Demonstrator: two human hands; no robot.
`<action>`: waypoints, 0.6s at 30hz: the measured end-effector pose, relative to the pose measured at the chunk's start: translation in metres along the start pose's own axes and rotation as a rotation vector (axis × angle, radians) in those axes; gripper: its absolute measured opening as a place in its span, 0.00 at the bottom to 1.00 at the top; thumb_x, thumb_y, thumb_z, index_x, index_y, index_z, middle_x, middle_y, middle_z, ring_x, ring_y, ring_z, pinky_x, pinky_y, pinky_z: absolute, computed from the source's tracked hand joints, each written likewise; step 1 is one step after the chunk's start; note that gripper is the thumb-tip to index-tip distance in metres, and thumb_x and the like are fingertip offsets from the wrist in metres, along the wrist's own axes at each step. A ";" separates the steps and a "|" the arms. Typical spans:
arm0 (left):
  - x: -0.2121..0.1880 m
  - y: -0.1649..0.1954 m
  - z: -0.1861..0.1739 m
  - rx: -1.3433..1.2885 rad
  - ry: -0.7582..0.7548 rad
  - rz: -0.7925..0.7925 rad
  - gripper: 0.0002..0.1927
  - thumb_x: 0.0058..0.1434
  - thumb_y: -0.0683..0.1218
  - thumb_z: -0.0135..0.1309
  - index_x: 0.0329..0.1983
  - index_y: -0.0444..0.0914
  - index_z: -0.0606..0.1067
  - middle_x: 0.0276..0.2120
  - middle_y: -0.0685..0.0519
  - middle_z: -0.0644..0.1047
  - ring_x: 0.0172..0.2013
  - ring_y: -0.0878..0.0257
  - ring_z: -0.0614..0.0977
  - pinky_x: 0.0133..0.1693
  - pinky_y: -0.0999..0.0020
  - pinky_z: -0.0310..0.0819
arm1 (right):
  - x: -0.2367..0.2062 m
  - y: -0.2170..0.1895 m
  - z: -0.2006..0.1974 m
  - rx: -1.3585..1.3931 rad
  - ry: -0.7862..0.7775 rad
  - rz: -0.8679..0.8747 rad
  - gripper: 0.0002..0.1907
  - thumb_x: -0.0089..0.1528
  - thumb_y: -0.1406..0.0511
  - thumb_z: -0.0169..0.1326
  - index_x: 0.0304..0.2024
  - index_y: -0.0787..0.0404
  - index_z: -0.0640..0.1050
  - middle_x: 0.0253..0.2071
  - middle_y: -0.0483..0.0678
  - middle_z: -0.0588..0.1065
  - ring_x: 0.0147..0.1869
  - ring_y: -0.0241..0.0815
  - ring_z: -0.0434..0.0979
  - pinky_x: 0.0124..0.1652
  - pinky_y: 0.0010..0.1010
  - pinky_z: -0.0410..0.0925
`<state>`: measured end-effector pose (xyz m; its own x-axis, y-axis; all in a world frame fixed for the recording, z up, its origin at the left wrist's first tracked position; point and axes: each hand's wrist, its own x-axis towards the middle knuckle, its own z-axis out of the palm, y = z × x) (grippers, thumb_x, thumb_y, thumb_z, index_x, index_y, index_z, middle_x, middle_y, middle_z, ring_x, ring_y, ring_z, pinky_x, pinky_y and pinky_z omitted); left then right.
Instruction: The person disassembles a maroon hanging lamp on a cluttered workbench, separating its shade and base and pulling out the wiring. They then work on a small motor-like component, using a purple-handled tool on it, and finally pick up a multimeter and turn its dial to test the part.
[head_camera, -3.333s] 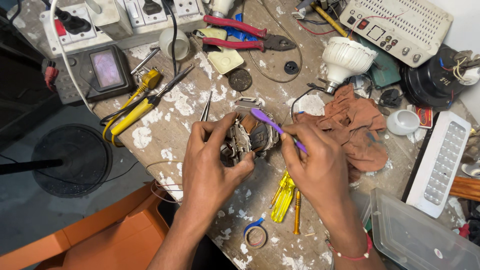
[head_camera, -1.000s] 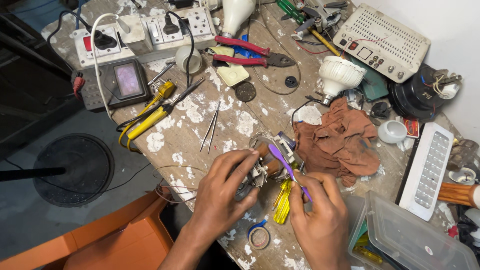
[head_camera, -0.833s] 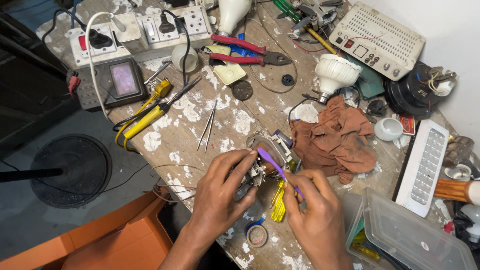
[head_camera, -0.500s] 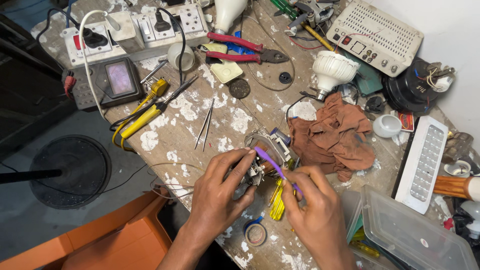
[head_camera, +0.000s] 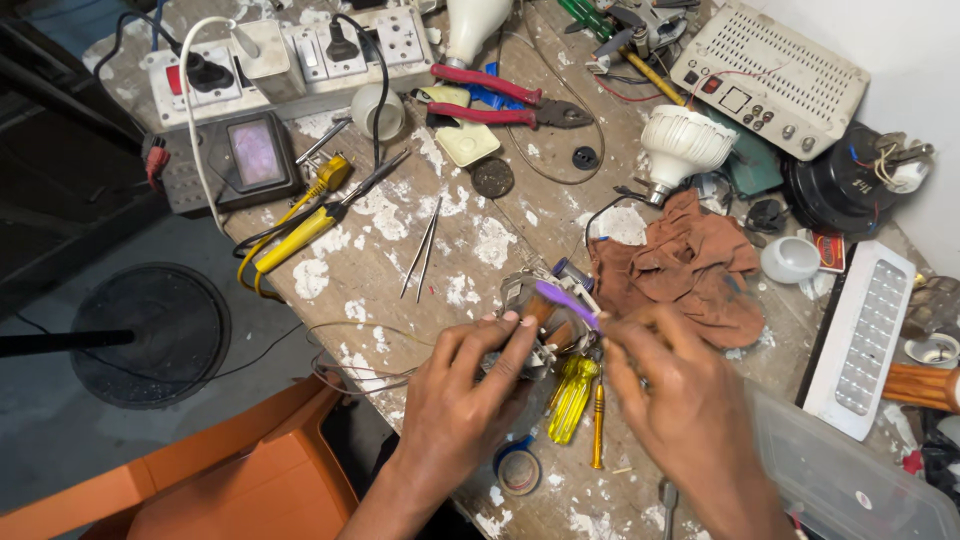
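Observation:
My left hand (head_camera: 465, 385) grips a small metal electrical part with wires (head_camera: 525, 300) just above the worn wooden bench (head_camera: 480, 225). My right hand (head_camera: 680, 395) holds a purple-handled tool (head_camera: 565, 303), its tip resting on that part. A yellow-handled screwdriver (head_camera: 572, 398) lies on the bench directly under my hands. Thin wires (head_camera: 355, 355) trail left from the part toward the bench edge.
Brown rag (head_camera: 690, 275), white bulb housing (head_camera: 685, 148), red pliers (head_camera: 500, 100), tweezers (head_camera: 425, 255), yellow soldering iron (head_camera: 300, 235), power strip (head_camera: 290, 55), small meter (head_camera: 235, 160), beige perforated box (head_camera: 770, 75), white LED panel (head_camera: 860, 335), clear plastic box (head_camera: 860, 475), tape roll (head_camera: 518, 470), orange stool (head_camera: 240, 475).
Both hands with the part have drifted toward the near bench edge, beside the yellow screwdriver. The purple tool stays on the part with small shifts.

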<state>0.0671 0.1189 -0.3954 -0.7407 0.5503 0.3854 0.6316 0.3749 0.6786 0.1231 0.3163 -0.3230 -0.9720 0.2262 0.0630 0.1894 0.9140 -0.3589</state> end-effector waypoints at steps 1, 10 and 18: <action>-0.001 0.002 0.001 0.013 0.003 0.009 0.37 0.51 0.42 0.66 0.66 0.39 0.72 0.56 0.49 0.76 0.54 0.49 0.77 0.51 0.56 0.76 | 0.001 0.001 -0.002 -0.065 -0.001 -0.024 0.10 0.58 0.67 0.61 0.42 0.59 0.84 0.37 0.49 0.77 0.31 0.49 0.80 0.30 0.40 0.71; -0.005 0.004 0.003 0.049 0.011 0.074 0.31 0.55 0.40 0.62 0.65 0.40 0.74 0.56 0.50 0.77 0.55 0.50 0.78 0.50 0.56 0.76 | 0.010 0.002 -0.016 -0.018 -0.193 0.020 0.08 0.57 0.66 0.60 0.39 0.58 0.83 0.37 0.45 0.78 0.27 0.43 0.81 0.29 0.36 0.73; -0.010 0.008 0.008 0.064 -0.009 0.130 0.30 0.57 0.42 0.56 0.65 0.39 0.74 0.57 0.49 0.77 0.56 0.50 0.76 0.53 0.55 0.74 | -0.003 0.002 -0.017 -0.004 -0.088 -0.050 0.11 0.54 0.66 0.61 0.40 0.58 0.83 0.37 0.45 0.77 0.30 0.46 0.81 0.31 0.37 0.73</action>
<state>0.0816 0.1229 -0.3987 -0.6501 0.6038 0.4614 0.7354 0.3470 0.5820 0.1286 0.3232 -0.3077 -0.9887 0.1499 -0.0016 0.1407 0.9246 -0.3541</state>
